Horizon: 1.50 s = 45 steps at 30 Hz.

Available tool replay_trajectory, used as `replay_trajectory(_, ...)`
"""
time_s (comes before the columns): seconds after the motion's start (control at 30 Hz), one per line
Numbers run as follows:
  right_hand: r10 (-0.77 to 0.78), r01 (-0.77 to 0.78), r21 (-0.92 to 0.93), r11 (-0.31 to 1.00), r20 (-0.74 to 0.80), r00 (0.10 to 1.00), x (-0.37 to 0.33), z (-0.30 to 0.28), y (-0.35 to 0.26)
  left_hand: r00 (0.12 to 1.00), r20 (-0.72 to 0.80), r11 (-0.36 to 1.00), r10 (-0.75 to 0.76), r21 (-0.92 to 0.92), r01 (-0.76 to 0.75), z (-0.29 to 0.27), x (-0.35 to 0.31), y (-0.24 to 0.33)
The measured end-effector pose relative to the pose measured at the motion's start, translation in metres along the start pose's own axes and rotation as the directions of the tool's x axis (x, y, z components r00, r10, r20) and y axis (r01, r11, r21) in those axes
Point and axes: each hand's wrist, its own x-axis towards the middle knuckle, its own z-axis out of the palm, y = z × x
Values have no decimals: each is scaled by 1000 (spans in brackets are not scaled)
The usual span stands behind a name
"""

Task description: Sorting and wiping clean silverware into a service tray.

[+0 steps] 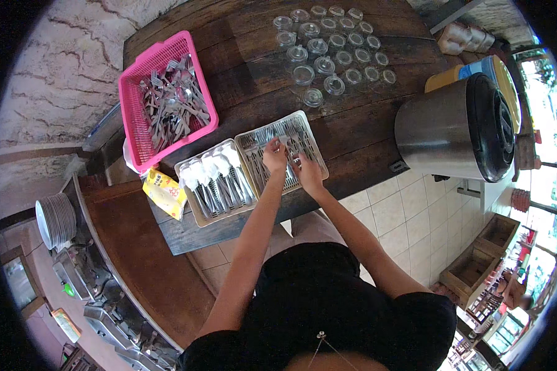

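My left hand point(275, 157) is over a beige plastic tray point(320, 162), its fingers bent in a pinch beside a small pale piece point(283, 140) that is too small to make out. Close to its right, my right hand point(309, 173) has its fingers curled low over the same tray; what they grip is hidden. Rows of metal cutlery point(298, 128), forks among them, lie in this tray. Touching it on the left is a second beige tray point(203, 221), holding cutlery with white paper-like wraps point(209, 167) round the far ends.
A pink basket point(127, 117) of jumbled cutlery stands at the far left, with a yellow packet point(165, 193) nearer me. Several clear glass jars point(317, 46) stand in rows on the dark wooden table point(241, 74). A large steel container point(430, 127) with a black lid is at right.
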Motion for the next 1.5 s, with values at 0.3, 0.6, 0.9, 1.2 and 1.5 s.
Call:
replay_trajectory(0.3, 74, -70, -56, 996, 81, 994, 5, 4, 5, 1000, 17, 996, 2, 91, -4, -9, 2, 8)
replay_trajectory(0.6, -107, 101, -347, 932, 2, 994, -8, 10, -4, 950, 311, 913, 33, 377, -155, -15, -2, 5)
replay_trajectory(0.9, -184, 162, -258, 953, -65, 981, -7, 17, -63, 914, 300, 919, 274, 199, -340, -67, 0, 25)
replay_trajectory(1.2, -411, 461, 181, 869, -255, 875, 50, 38, -168, 950, 8, 859, 313, -429, -280, -183, 36, 95)
replay_trajectory(1.5, -474, 527, 165, 834, -278, 836, 165, 119, -245, 988, -75, 802, 135, -577, -154, -258, 130, 96)
